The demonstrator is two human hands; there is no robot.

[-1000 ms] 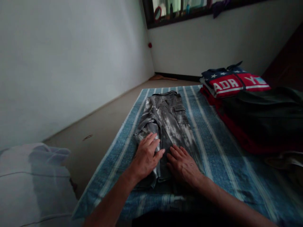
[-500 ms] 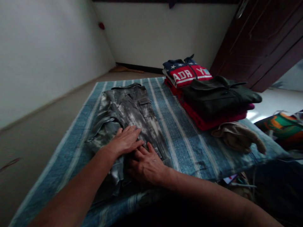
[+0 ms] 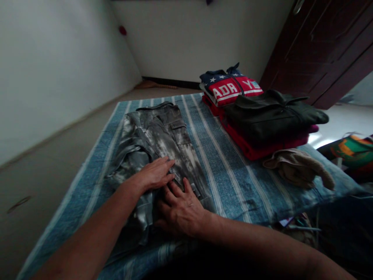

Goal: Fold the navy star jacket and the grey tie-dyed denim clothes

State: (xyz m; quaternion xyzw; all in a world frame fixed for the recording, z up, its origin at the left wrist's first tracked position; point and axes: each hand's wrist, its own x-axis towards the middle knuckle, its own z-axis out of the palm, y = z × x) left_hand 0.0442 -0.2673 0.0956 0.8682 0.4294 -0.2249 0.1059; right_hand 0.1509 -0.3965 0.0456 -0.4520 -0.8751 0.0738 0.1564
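A grey camouflage jacket [image 3: 163, 136] with a flap pocket lies partly folded on a blue striped cloth [image 3: 204, 116]. My left hand [image 3: 157, 172] rests flat on its middle, fingers stretched to the right. Close beside it, my right hand [image 3: 182, 206] lies on the lower part with its fingers spread, the fingertips near the left hand's. The jacket's near edge is partly hidden under my hands and forearms.
To the right stand a dark green folded jacket [image 3: 271, 116] on red clothes and, behind it, a folded red and blue top [image 3: 230, 89]. A crumpled brown cloth [image 3: 298, 167] lies near the right edge. A dark red door [image 3: 326, 46] is beyond.
My hands stay on the camouflage jacket, with only slight shifts of the fingers. The view has tilted a little.
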